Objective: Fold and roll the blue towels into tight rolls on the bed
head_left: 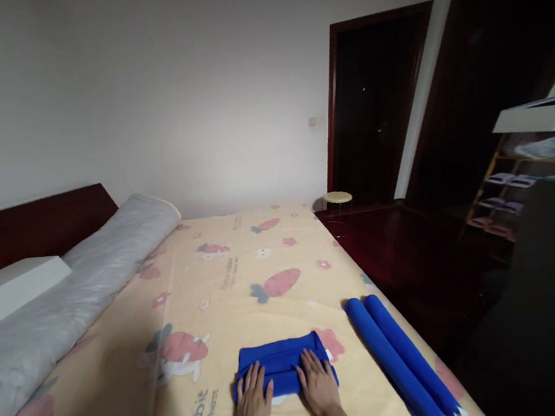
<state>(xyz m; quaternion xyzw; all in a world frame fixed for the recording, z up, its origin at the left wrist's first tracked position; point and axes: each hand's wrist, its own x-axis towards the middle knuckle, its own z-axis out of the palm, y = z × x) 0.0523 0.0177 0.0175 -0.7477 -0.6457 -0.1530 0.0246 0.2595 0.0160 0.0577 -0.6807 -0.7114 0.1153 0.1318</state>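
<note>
A folded blue cloth lies on the patterned bed sheet near the bottom middle of the head view. Its near edge forms a thicker fold or roll. My left hand rests on the cloth's left end, fingers spread and pointing forward. On the right end lies my right hand, its fingers stretched out over the near fold. Neither hand is closed round the cloth. Two long blue rolls lie side by side to the right, apart from my hands.
The bed sheet has carrots and rabbits printed on it. A grey rolled mat and a white box lie by the headboard. Beyond the bed stand a round stool and, at right, a shoe rack.
</note>
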